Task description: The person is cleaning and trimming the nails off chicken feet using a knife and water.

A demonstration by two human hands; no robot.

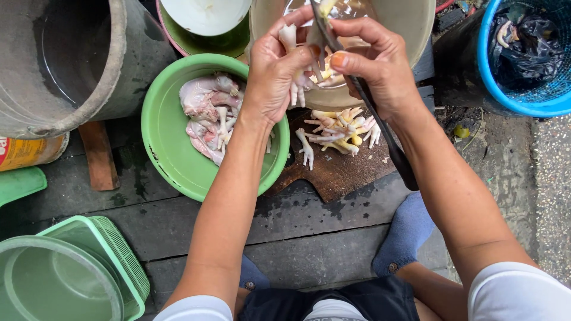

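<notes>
The left hand [275, 71] is holding a chicken foot [291, 47] raised over the beige basin [410, 24], its grip clamped on the foot with the toes hanging down, exposing them to the blade. The right hand [375, 62] is gripping a knife [380, 125], fingers closed around the handle, with the blade laid against the foot. More feet [339, 128] are lying on the wooden board [339, 172] directly below; a green bowl [163, 142] beside it is holding pale trimmed pieces.
</notes>
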